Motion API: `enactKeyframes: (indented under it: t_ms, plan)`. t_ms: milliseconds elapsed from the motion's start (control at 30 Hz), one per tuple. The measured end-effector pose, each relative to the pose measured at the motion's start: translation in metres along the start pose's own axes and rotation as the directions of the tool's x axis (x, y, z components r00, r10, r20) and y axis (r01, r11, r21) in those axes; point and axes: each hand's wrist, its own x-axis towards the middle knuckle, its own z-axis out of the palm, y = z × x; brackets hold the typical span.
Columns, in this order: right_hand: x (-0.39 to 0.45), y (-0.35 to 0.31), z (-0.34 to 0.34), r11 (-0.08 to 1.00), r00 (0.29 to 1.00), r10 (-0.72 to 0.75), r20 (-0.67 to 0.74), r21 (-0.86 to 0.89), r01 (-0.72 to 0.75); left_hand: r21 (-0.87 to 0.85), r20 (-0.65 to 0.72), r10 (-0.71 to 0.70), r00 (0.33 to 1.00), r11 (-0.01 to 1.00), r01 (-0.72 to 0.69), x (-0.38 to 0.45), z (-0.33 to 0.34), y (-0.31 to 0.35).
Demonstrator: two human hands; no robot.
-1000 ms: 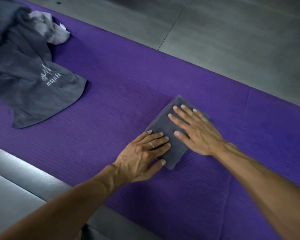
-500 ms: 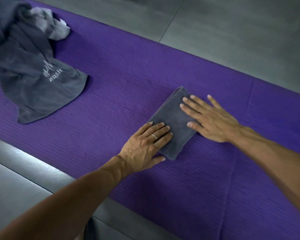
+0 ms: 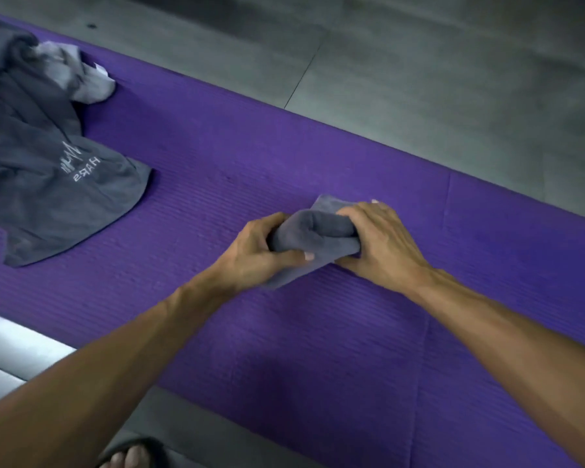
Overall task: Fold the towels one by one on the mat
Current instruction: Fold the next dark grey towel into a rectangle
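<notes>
A small folded dark grey towel (image 3: 313, 239) lies mid-mat on the purple mat (image 3: 217, 184), bunched upward between both hands. My left hand (image 3: 262, 249) grips its left end, thumb over the top. My right hand (image 3: 379, 243) grips its right end with curled fingers. At the far left sits a heap of unfolded dark grey towels (image 3: 44, 177), one with white lettering, and a lighter grey towel (image 3: 78, 79) crumpled on top of the heap.
Grey tiled floor (image 3: 419, 79) runs beyond the mat's far edge. A pale strip of floor (image 3: 17, 346) borders the near left edge. A foot in a dark sandal (image 3: 129, 457) shows at the bottom.
Both hands were flat, pressing the folded towel onto the mat. Now their fingers have curled round its ends and the towel bulges up between them.
</notes>
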Motion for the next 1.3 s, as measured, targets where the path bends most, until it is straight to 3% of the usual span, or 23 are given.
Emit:
enactKeyframes:
  t_ms: [100, 167, 267, 367, 433, 700, 933, 1167, 1300]
  plan:
    - [0.013, -0.012, -0.018, 0.999, 0.998, 0.003, 0.060, 0.051, -0.006, -0.150, 0.024, -0.036, 0.999, 0.988, 0.039, -0.003, -0.010, 0.005]
    - [0.013, -0.019, -0.028, 0.997, 0.993, 0.047, 0.111, 0.051, -0.053, -0.120, 0.023, -0.050, 0.999, 0.991, 0.052, -0.003, -0.014, 0.008]
    - [0.008, -0.028, -0.038, 0.982, 0.975, 0.176, 0.136, 0.049, -0.184, 0.171, -0.089, -0.022, 0.996, 0.985, 0.037, -0.003, -0.018, 0.013]
    - [-0.001, -0.036, -0.042, 0.956, 0.945, 0.293, 0.149, -0.012, -0.294, 0.479, -0.168, 0.011, 0.986, 0.875, 0.072, -0.008, -0.019, 0.012]
    - [-0.010, -0.044, -0.045, 0.918, 0.909, 0.396, 0.132, -0.034, -0.395, 0.592, -0.182, 0.037, 0.983, 0.802, 0.079, -0.015, -0.018, 0.009]
    - [-0.053, -0.074, -0.075, 0.752, 0.752, 0.658, 0.043, 0.015, -0.659, 0.760, 0.106, 0.107, 0.989, 0.632, -0.150, -0.052, -0.018, 0.046]
    - [-0.077, -0.122, -0.180, 0.581, 0.588, 0.809, 0.003, 0.152, -0.800, 0.766, 0.327, 0.179, 0.928, 0.525, -0.371, -0.078, -0.005, 0.159]
    - [-0.113, -0.164, -0.340, 0.432, 0.424, 0.901, -0.096, 0.295, -0.852, 0.765, 0.444, 0.151, 0.883, 0.449, -0.461, -0.110, 0.034, 0.320]
    - [-0.142, -0.172, -0.445, 0.413, 0.383, 0.911, -0.154, 0.326, -0.851, 0.765, 0.478, 0.140, 0.867, 0.419, -0.489, -0.131, 0.072, 0.422]
